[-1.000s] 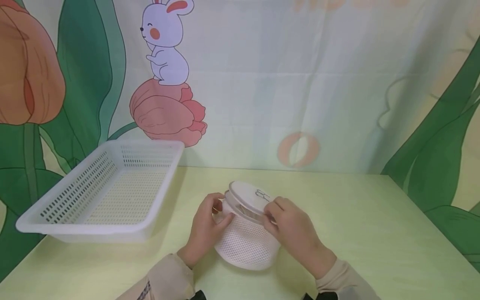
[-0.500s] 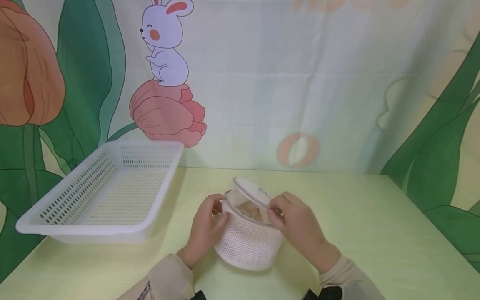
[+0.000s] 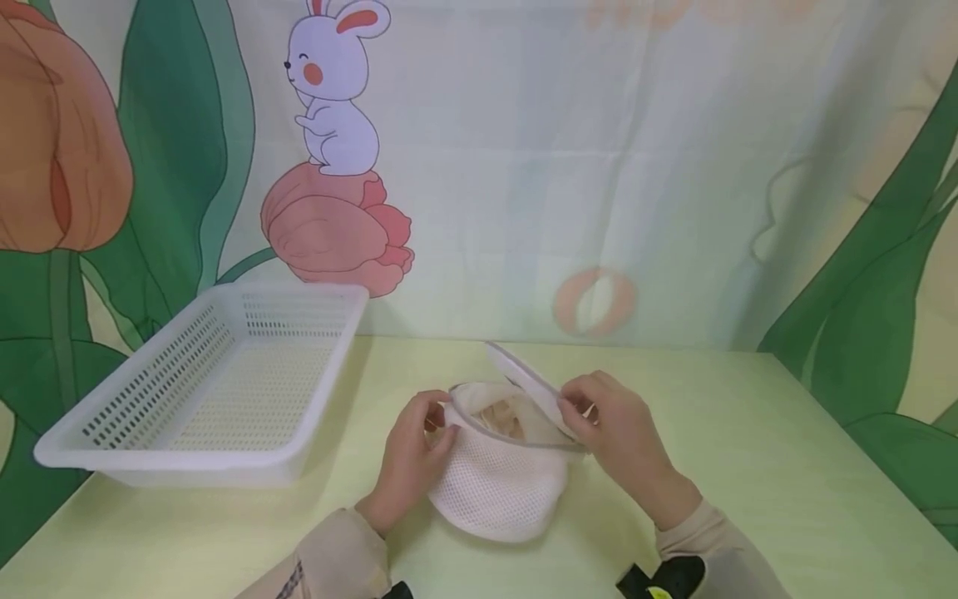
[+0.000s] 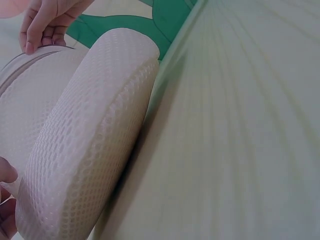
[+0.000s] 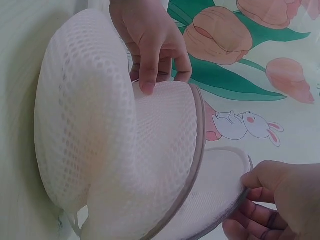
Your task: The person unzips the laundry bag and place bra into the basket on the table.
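A white mesh laundry bag (image 3: 500,491) with a grey-edged round opening stands on the table in the head view. My left hand (image 3: 412,453) pinches the left side of its rim, thumb outside. With thumb and fingers, my right hand (image 3: 624,437) grips the edge of the round lid (image 3: 524,374), which is tilted up and to the right. Beige fabric (image 3: 500,418) shows inside; its kind is hard to tell. From the right wrist, the lid (image 5: 215,187) appears folded back from the mesh body (image 5: 95,115). The left wrist view shows mainly the bag's side (image 4: 95,135).
A white perforated plastic basket (image 3: 295,455) sits on the table to the left of the bag. Behind the pale yellow-green table (image 3: 748,466) hangs a cloth backdrop (image 3: 479,166) printed with a rabbit and tulips.
The lid has swung up from nearly covering the opening and leans to the right with my right hand, uncovering the beige fabric. My left hand has stayed at the rim.
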Demonstrator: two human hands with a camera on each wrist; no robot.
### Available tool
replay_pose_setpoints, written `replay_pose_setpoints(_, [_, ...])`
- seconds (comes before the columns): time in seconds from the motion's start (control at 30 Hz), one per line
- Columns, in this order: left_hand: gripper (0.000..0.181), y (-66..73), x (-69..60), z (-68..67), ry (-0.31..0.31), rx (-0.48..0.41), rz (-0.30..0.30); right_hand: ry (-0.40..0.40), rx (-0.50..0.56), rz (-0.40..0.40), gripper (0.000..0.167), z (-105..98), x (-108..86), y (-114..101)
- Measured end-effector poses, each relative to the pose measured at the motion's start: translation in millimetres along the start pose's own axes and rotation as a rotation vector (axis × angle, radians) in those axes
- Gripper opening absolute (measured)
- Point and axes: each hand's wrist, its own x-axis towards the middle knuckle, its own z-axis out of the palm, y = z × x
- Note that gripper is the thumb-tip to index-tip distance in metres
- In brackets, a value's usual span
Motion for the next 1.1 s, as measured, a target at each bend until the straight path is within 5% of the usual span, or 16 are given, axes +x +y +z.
replay_pose_setpoints(1.1, [0.036,0.5,0.2,0.6,-0.021,0.015,-0.051,-0.049,-0.067,0.252,0.018,-19.2,-8.9,39.5])
